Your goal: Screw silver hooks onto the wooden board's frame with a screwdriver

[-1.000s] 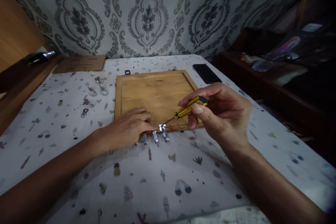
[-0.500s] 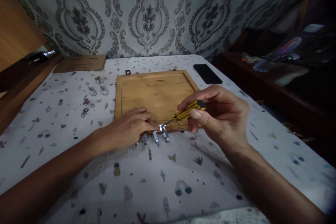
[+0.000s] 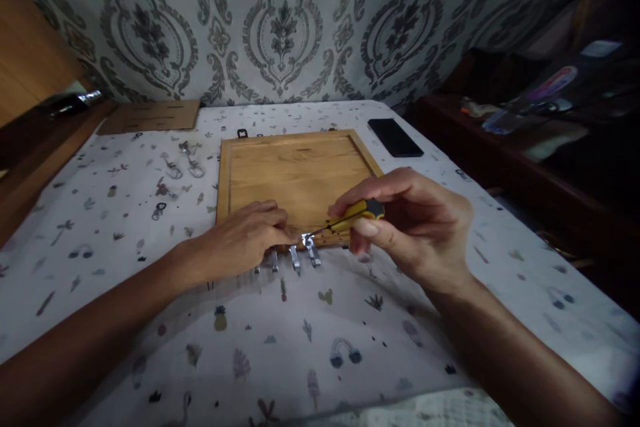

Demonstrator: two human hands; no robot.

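Observation:
A framed wooden board (image 3: 285, 177) lies flat on the table, with several shiny metal hooks (image 3: 295, 260) along its near edge. My left hand (image 3: 253, 233) rests over that edge, fingers closed, its thumb and fingertip at the top of the right-hand metal hook (image 3: 313, 253). My fingers partly cover the hooks further left. Between the thumb and fingers of my right hand (image 3: 420, 227) is a small yellow-and-black screwdriver (image 3: 353, 215). It slants down to the left, and its tip meets the upper plate of the right-hand hook. Any screw there is too small to make out.
A patterned white cloth (image 3: 280, 347) covers the table. A black phone (image 3: 395, 137) lies right of the board, and brown cardboard (image 3: 155, 116) sits at the back left. Small metal pieces (image 3: 187, 161) lie left of the board. Beyond the right edge stands a clear bottle (image 3: 540, 97).
The whole view has shifted slightly. The screwdriver handle has turned a little in my right fingers, with its tip still at the same hook. My left hand holds its place.

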